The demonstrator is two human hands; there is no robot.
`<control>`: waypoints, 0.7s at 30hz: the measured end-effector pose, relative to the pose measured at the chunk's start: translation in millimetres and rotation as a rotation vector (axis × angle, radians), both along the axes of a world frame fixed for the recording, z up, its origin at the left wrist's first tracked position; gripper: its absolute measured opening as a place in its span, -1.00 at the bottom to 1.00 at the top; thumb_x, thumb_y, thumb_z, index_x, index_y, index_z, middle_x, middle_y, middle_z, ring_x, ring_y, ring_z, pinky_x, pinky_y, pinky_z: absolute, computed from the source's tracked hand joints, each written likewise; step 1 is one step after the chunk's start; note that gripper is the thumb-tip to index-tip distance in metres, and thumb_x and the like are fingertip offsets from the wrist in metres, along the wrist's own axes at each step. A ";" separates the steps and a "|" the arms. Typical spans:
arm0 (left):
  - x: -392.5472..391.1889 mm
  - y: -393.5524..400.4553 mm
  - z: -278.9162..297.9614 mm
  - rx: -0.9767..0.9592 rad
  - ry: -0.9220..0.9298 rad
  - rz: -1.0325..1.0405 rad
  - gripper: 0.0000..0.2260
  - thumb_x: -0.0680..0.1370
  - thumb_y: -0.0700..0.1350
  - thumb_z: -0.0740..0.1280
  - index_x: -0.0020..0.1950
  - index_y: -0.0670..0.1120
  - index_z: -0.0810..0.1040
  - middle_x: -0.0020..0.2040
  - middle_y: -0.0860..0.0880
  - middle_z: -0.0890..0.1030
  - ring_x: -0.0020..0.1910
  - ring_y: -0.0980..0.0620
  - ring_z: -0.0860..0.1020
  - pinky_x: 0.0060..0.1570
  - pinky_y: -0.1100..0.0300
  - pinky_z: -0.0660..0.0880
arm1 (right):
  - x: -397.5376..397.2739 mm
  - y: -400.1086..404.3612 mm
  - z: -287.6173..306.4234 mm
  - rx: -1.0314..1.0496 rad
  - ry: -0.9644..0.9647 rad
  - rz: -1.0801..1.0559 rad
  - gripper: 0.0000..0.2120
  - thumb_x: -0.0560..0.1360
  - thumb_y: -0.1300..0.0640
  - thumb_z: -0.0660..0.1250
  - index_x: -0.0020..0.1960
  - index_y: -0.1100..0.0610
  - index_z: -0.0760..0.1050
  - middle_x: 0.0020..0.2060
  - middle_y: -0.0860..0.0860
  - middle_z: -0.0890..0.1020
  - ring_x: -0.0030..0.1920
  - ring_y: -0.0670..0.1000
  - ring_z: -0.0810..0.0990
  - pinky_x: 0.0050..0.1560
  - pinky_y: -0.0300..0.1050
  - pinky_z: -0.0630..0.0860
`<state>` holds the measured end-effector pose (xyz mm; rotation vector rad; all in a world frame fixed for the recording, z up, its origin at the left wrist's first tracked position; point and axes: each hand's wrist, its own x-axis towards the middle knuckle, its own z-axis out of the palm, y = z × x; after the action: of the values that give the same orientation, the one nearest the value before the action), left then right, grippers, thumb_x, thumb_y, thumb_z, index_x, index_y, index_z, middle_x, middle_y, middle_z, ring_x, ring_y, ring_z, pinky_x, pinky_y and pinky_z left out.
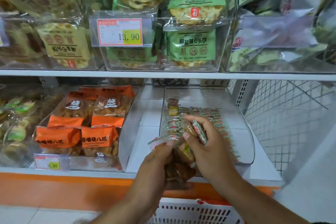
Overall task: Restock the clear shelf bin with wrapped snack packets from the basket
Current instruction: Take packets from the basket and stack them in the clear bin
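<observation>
Both hands are close together at the near edge of the clear bin (pixel 243 132): the left hand (pixel 156 158) grips a bunch of snack packets (pixel 183 152), the right hand (pixel 205 143) pinches a few. They look light, crinkly, slippery; best held by the body

Two hands (pixel 158 158), one basket (pixel 190 211)

Stocked shelves around
Orange packs (pixel 76 129) fill a lower bin; green bags (pixel 190 45) sit above behind a 13.90 price tag (pixel 120 32).
</observation>
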<state>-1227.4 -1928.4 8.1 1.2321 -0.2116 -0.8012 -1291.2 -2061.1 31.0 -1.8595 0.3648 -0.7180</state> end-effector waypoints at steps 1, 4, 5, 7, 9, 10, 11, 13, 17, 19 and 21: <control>-0.9 -0.4 -1.4 -0.003 0.006 0.017 -0.67 0.51 0.21 0.37 -0.02 -0.02 0.73 -0.07 -0.23 0.73 -0.08 -0.25 0.73 -0.21 -0.07 0.65 | 1.2 3.3 -1.2 0.014 -0.011 -0.022 -0.70 0.58 0.12 0.39 0.21 -0.22 0.52 0.16 -0.30 0.59 0.20 -0.20 0.57 0.25 0.00 0.55; -3.3 -3.7 -0.4 -0.022 0.002 0.055 -0.59 0.30 0.28 0.46 0.00 0.04 0.70 -0.07 -0.22 0.73 -0.10 -0.26 0.73 -0.20 -0.12 0.66 | 4.2 10.2 -5.2 0.073 -0.038 -0.074 -0.70 0.57 0.16 0.40 0.18 -0.20 0.54 0.16 -0.31 0.59 0.24 -0.23 0.54 0.33 0.03 0.50; -4.3 -3.8 -1.0 -0.032 -0.009 0.076 -0.61 0.29 0.28 0.48 0.00 0.10 0.69 -0.08 -0.20 0.73 -0.11 -0.26 0.73 -0.20 -0.13 0.66 | 4.9 11.5 -5.7 0.118 -0.037 -0.081 -0.69 0.56 0.17 0.41 0.16 -0.20 0.55 0.14 -0.29 0.61 0.22 -0.20 0.56 0.30 0.05 0.52; -4.8 -5.1 -2.3 -0.048 -0.040 0.140 -0.74 0.40 0.24 0.50 0.00 0.17 0.66 -0.08 -0.13 0.74 -0.10 -0.25 0.74 -0.18 -0.17 0.67 | 6.2 14.0 -7.2 0.212 -0.034 -0.082 -0.69 0.56 0.17 0.42 0.13 -0.23 0.56 0.11 -0.26 0.63 0.16 -0.15 0.61 0.24 0.08 0.57; -5.8 -6.4 -3.0 -0.060 -0.078 0.183 -0.90 0.55 0.17 0.39 -0.01 0.20 0.65 -0.07 -0.06 0.74 -0.09 -0.20 0.74 -0.16 -0.20 0.67 | 6.9 17.3 -8.5 0.249 -0.041 -0.085 -0.70 0.57 0.16 0.42 0.11 -0.26 0.56 0.08 -0.26 0.64 0.09 -0.18 0.63 0.17 0.05 0.60; -6.5 -7.1 -2.6 -0.054 -0.082 0.192 -0.89 0.59 0.17 0.35 0.00 0.22 0.65 -0.06 -0.05 0.74 -0.08 -0.17 0.74 -0.15 -0.19 0.67 | 7.0 18.9 -9.2 0.227 -0.046 -0.092 -0.70 0.57 0.14 0.41 0.11 -0.27 0.55 0.07 -0.32 0.63 0.08 -0.25 0.61 0.13 -0.03 0.60; -7.9 -6.9 -1.6 -0.048 -0.083 0.190 -0.87 0.59 0.20 0.34 0.03 0.23 0.65 -0.02 -0.07 0.74 -0.05 -0.17 0.74 -0.13 -0.18 0.67 | 6.8 20.4 -9.9 0.197 -0.048 -0.098 -0.71 0.57 0.13 0.41 0.12 -0.26 0.54 0.06 -0.39 0.60 0.08 -0.31 0.58 0.11 -0.13 0.57; -9.7 -6.2 -0.4 -0.046 -0.061 0.166 -0.72 0.52 0.29 0.35 0.14 0.21 0.64 0.06 -0.10 0.73 -0.01 -0.16 0.73 -0.12 -0.13 0.67 | 7.0 22.6 -11.4 0.152 -0.045 -0.105 -0.73 0.58 0.12 0.39 0.15 -0.23 0.52 0.07 -0.45 0.57 0.13 -0.38 0.52 0.10 -0.29 0.48; -11.1 -4.8 0.6 -0.064 -0.138 0.008 -0.58 0.46 0.32 0.41 0.20 0.11 0.64 0.02 -0.10 0.74 0.01 -0.10 0.73 -0.10 0.00 0.66 | 5.0 25.2 -13.5 0.104 -0.026 -0.098 -0.73 0.61 0.11 0.36 0.20 -0.23 0.50 0.13 -0.36 0.55 0.14 -0.41 0.49 0.01 -0.55 0.39; -11.1 -4.4 3.6 -0.078 -0.186 -0.035 -0.68 0.46 0.18 0.50 0.15 0.10 0.66 -0.07 -0.08 0.74 -0.05 -0.06 0.73 -0.12 0.07 0.66 | 2.3 23.8 -10.6 0.088 -0.025 -0.060 -0.70 0.60 0.12 0.35 0.20 -0.26 0.51 0.10 -0.38 0.56 0.14 -0.36 0.52 0.05 -0.48 0.42; -8.8 -2.8 5.5 -0.101 -0.167 -0.027 -0.70 0.50 0.09 0.49 0.18 0.03 0.67 -0.07 -0.10 0.74 -0.06 -0.07 0.73 -0.12 0.06 0.65 | 0.4 18.3 -5.5 0.049 0.014 0.021 -0.66 0.61 0.13 0.35 0.23 -0.29 0.51 0.13 -0.32 0.60 0.15 -0.27 0.57 0.13 -0.30 0.50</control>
<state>-1236.2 -1931.1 13.6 1.2029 -0.4006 -0.7031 -1290.9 -2042.9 25.5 -1.8205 0.3687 -0.6767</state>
